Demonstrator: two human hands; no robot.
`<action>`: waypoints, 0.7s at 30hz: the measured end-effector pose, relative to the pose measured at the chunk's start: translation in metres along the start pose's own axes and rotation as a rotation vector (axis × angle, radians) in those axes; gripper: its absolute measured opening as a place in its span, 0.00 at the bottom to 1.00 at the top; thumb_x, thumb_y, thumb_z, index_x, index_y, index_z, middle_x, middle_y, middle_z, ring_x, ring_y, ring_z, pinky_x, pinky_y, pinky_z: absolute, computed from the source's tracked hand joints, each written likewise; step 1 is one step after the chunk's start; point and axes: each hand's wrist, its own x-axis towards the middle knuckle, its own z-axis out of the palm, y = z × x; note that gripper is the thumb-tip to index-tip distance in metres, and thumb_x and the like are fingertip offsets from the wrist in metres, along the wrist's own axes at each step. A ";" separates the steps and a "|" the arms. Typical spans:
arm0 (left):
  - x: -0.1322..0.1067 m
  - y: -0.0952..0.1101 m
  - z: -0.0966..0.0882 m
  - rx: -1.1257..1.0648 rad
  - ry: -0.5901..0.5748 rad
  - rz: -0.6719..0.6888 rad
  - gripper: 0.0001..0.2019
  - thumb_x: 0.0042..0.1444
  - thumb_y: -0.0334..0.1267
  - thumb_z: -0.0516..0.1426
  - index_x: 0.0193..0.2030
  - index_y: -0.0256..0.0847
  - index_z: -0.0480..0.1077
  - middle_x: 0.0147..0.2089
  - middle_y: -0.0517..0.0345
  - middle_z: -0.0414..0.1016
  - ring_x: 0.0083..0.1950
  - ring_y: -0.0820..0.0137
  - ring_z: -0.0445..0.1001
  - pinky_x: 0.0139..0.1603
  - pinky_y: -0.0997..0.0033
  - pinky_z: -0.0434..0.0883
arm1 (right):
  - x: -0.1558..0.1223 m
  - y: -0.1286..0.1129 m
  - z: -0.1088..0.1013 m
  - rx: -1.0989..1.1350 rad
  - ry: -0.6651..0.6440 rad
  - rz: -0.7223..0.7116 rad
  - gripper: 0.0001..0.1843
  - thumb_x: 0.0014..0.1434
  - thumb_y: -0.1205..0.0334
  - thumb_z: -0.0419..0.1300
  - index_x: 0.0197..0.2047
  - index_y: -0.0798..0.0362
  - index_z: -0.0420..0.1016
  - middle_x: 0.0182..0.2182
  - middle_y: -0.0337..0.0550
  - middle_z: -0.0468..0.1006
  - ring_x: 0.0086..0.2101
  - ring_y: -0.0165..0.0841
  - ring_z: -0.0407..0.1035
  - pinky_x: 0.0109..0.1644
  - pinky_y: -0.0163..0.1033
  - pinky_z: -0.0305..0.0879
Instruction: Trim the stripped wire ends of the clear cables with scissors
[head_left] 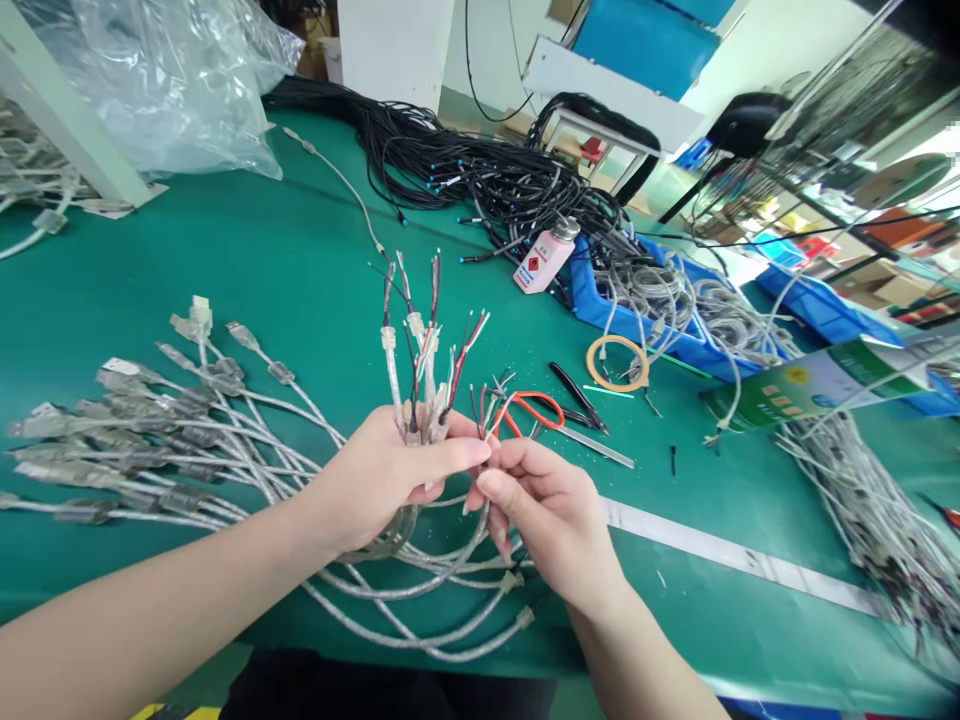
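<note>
My left hand [409, 465] is closed around a bunch of grey USB cables [394, 375], their stripped ends pointing up with red, black, white and green wires [466, 355] fanned out. Close beside it, my right hand [536, 500] pinches a cable at its wire end, the fingertips of both hands nearly touching. Just where it grips is partly hidden by the fingers. Below the hands the cables loop over the green table. Their USB plugs [199, 318] lie in a pile at the left.
Beyond the hands lie orange-handled scissors [536, 405], black-handled cutters [577, 395], a tape roll [616, 362] and a pink bottle [547, 258]. Black cables [450, 150] heap at the back. Blue bins [600, 300] hold coiled cables; a steel ruler [735, 555] and another cable bundle [862, 500] are right.
</note>
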 end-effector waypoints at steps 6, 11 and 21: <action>0.000 -0.003 0.000 -0.052 -0.004 0.037 0.06 0.52 0.34 0.64 0.27 0.38 0.72 0.20 0.64 0.69 0.17 0.83 0.57 0.19 0.79 0.48 | -0.001 0.005 0.001 0.013 -0.094 -0.041 0.14 0.64 0.51 0.60 0.36 0.54 0.71 0.25 0.38 0.76 0.18 0.21 0.61 0.18 0.26 0.59; -0.002 -0.002 0.002 -0.099 0.086 0.064 0.04 0.51 0.34 0.63 0.27 0.39 0.73 0.16 0.67 0.62 0.17 0.82 0.55 0.18 0.81 0.50 | -0.002 0.010 0.006 0.037 -0.126 -0.010 0.15 0.64 0.49 0.59 0.38 0.54 0.70 0.25 0.38 0.75 0.18 0.22 0.60 0.18 0.27 0.59; -0.004 0.000 0.005 -0.078 0.118 0.106 0.06 0.53 0.36 0.62 0.27 0.40 0.78 0.14 0.68 0.57 0.17 0.81 0.54 0.17 0.83 0.57 | -0.003 0.015 0.010 0.114 -0.176 -0.005 0.11 0.65 0.53 0.59 0.38 0.53 0.70 0.27 0.38 0.76 0.18 0.20 0.60 0.19 0.26 0.60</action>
